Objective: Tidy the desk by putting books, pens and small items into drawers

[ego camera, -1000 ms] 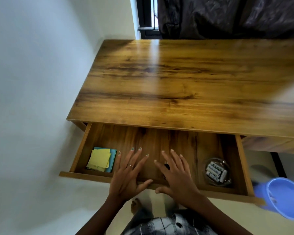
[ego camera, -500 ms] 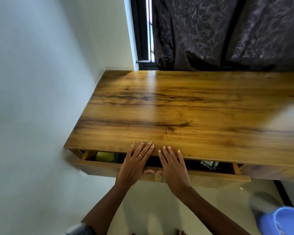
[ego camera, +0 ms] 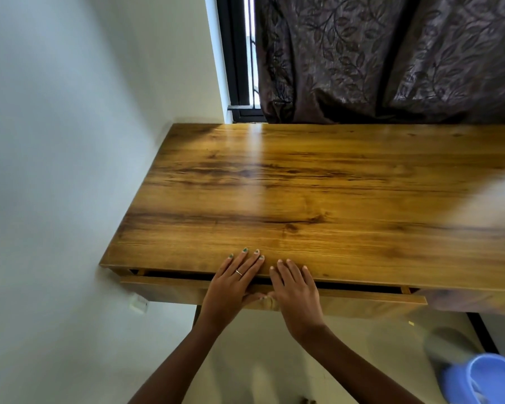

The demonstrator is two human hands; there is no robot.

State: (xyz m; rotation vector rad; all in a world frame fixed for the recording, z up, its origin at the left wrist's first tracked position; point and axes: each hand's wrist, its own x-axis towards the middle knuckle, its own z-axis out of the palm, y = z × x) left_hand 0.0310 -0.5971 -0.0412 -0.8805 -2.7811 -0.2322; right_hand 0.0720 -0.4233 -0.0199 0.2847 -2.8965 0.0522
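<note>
A wooden desk stands against the wall, its top bare. Under its front edge the wide drawer is pushed in almost fully, with only a narrow dark gap left. My left hand and my right hand lie side by side, flat on the drawer front. Their fingers reach over the desk's edge and the thumbs press on the drawer face. Neither hand holds anything. The drawer's contents are hidden.
A white wall runs along the desk's left side. A dark patterned curtain and a window frame stand behind the desk. A blue plastic bin sits on the floor at the lower right.
The drawer has slid in from wide open to nearly shut under both hands. The sticky notes and the dish of small items inside have gone out of sight.
</note>
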